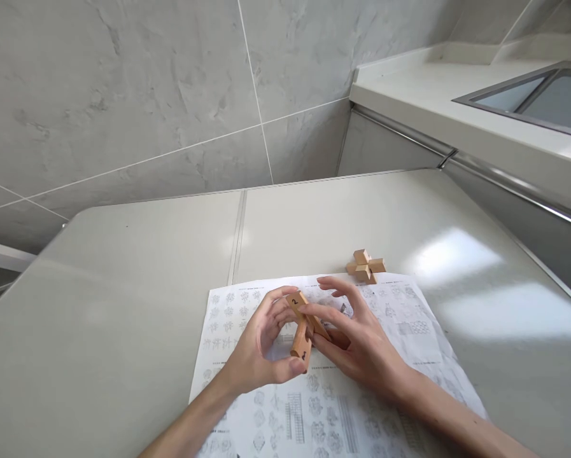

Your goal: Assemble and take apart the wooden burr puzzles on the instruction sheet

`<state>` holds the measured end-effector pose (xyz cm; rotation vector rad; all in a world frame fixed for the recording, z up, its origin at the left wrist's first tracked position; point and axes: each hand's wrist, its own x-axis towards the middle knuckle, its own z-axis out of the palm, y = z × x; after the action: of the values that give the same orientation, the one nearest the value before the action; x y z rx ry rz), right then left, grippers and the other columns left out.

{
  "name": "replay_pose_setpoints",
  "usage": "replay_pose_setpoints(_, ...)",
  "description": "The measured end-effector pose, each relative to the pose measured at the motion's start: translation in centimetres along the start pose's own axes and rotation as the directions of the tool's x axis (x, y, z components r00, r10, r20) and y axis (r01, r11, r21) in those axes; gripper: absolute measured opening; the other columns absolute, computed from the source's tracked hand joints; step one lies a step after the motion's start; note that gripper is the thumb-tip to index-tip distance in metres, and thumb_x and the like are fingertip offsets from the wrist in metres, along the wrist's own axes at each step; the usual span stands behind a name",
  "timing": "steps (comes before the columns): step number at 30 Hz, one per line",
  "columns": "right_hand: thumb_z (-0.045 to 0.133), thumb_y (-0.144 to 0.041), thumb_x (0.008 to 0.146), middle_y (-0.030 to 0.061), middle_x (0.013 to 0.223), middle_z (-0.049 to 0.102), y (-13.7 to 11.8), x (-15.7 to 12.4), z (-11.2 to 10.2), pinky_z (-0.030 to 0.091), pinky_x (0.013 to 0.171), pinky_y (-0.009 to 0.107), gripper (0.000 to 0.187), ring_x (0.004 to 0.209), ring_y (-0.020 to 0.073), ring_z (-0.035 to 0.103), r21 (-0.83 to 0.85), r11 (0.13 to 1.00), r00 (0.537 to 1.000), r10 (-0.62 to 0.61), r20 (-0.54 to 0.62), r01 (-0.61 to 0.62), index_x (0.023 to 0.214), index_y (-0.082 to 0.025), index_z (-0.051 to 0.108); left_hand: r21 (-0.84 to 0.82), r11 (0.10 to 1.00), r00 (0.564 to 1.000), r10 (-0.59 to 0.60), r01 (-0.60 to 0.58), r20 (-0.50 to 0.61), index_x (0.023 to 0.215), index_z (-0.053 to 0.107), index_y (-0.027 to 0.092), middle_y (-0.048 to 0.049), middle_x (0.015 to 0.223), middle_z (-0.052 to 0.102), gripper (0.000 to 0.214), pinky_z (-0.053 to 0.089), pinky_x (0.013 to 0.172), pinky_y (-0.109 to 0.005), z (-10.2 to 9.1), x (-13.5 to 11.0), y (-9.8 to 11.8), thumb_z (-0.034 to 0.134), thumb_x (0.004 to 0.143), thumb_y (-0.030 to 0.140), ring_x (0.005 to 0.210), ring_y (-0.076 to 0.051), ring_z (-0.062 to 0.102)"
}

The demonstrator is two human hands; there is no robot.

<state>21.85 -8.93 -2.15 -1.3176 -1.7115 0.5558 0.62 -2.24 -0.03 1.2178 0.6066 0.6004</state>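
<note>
Left hand: here's the left hand (249,356), curled into a wide C, thumb at the near end and the other fingers round the far side, gripping the wooden blocks between them; that broad hold looks like the steadying one.
Right hand: and in from the other side comes the right hand (364,340), index finger laid along the upper block, thumb pinched in lower down, two fingers lifted clear, probably so they don't crowd the join.
Wooden blocks: right between the two hands, above the paper, the wooden blocks (302,343) meet at an angle; a "2" faces up on the top one, likely turned so it can be read, while the lower mark is hard to make out.
Paper: underneath, the printed paper (266,284) lies spread out with rows of small diagrams, plausibly there for a quick look down; the print is too small to read.
Wooden cross: just beyond the right hand, the wooden cross (363,267) sits at the paper's far edge, perhaps parked there out of the fingers' way.
Surface: all of it rests on or over a pale, glossy surface (113,318), a seam running away from the paper.
</note>
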Motion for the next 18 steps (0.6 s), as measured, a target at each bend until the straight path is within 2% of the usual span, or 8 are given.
replay_pose_setpoints(5,0.072,-0.015,0.1,0.0126,0.154,0.047,0.38,0.24,-0.16,0.072,0.081,0.05,0.044,0.127,0.0355,0.065,-0.073,0.997,1.0,-0.004,-0.025,0.002,0.136,-0.042,0.073,0.003,1.0,1.0,-0.007,0.007,-0.004,0.157,0.045,0.029,-0.0151,0.142,0.061,0.095,0.046,0.113,-0.052,0.09,0.02,0.23,0.095,0.078,0.047,0.129,-0.037,0.061)
replay_pose_setpoints(9,0.07,-0.014,0.101,0.0128,0.154,0.046,0.86,0.38,-0.34,0.072,0.08,0.05,0.047,0.132,0.0368,0.061,-0.102,0.995,1.0,-0.016,-0.006,0.015,0.139,-0.043,0.072,-0.004,1.0,1.0,-0.008,0.008,-0.013,0.158,0.045,0.029,-0.016,0.149,0.057,0.098,0.046,0.115,-0.051,0.21,0.0,0.2,0.096,0.076,0.045,0.136,-0.039,0.058)
replay_pose_setpoints(14,0.067,-0.011,0.101,0.0132,0.147,0.045,0.94,0.29,-0.58,0.07,0.078,0.046,0.044,0.122,0.0321,0.065,-0.08,0.996,0.999,-0.028,0.016,0.029,0.135,-0.038,0.073,-0.031,0.999,1.0,-0.017,0.016,-0.016,0.16,0.043,0.033,-0.0155,0.158,0.052,0.101,0.044,0.118,-0.053,0.55,-0.07,0.01,0.098,0.076,0.043,0.14,-0.038,0.055)
replay_pose_setpoints(18,0.064,-0.012,0.104,0.009,0.116,0.053,0.62,0.12,-0.51,0.064,0.068,0.036,0.038,0.095,0.0227,0.067,-0.136,0.983,0.989,-0.132,-0.061,0.122,0.134,-0.035,0.071,-0.039,0.999,1.0,-0.002,0.003,0.008,0.162,0.042,0.031,-0.017,0.157,0.055,0.103,0.039,0.122,-0.056,0.61,-0.14,0.08,0.098,0.077,0.049,0.144,-0.04,0.053)
